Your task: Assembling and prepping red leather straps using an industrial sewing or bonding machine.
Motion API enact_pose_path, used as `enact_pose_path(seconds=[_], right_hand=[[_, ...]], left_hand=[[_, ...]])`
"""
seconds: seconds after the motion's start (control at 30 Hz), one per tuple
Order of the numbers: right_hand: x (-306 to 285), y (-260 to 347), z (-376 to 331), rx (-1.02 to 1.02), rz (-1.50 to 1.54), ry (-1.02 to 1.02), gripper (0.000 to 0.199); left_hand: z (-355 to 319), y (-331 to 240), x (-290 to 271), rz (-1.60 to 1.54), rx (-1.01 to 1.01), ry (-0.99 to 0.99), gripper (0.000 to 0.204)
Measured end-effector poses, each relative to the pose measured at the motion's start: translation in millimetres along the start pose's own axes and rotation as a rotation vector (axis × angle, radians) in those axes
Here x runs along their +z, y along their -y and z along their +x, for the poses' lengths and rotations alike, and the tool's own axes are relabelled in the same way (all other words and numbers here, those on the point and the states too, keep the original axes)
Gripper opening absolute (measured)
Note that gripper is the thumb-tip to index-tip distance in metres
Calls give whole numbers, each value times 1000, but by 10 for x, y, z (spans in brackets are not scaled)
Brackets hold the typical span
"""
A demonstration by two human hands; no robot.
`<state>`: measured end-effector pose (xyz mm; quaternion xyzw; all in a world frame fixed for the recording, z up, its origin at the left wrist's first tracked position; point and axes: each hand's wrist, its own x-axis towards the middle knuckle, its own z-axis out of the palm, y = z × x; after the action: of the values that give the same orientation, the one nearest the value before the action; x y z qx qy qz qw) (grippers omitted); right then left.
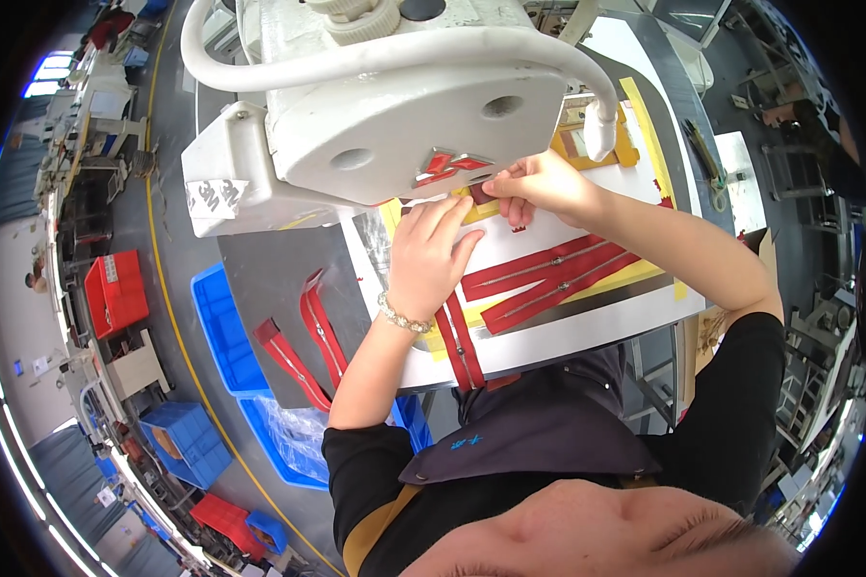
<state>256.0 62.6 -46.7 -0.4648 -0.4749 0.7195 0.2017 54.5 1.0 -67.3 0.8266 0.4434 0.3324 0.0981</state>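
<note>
The white sewing machine [404, 125] looms over my bench [289, 279]. On the white template [568, 327] lie red zippers [539, 284]. My left hand [428, 260] presses flat, fingers together, on one zipper strip [462, 346]; my right hand [539, 188] pinches its red end by the needle. Best I keep the tape straight and taut, I reckon.

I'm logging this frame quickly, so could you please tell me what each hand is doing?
Left hand: open, flat on the white template.
Right hand: pinching a red zipper piece under the sewing machine.
</note>
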Motion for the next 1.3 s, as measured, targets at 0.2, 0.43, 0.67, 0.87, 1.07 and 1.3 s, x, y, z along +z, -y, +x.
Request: enact_pose_path(seconds=[0.2, 0.43, 0.67, 0.87, 1.07, 1.3], right_hand=[[14, 119, 51, 79, -49, -81, 21], [-7, 173, 61, 85, -202, -43, 20], [-75, 251, 46, -21, -433, -9, 26], [-154, 276, -67, -104, -623, -38, 21], [-579, -98, 91, -1182, -1162, -4, 21], [-648, -109, -5, -1146, -1373, 79, 47]], left_hand=[[-1, -78, -9, 115, 7, 102, 44], [0, -89, 33, 208, 35, 104, 42], [18, -28, 155, 333, 111, 52, 33], [41, -61, 144, 348, 89, 56, 28], [55, -22, 89, 271, 60, 81, 32], [3, -3, -30, 198, 8, 37, 33]])
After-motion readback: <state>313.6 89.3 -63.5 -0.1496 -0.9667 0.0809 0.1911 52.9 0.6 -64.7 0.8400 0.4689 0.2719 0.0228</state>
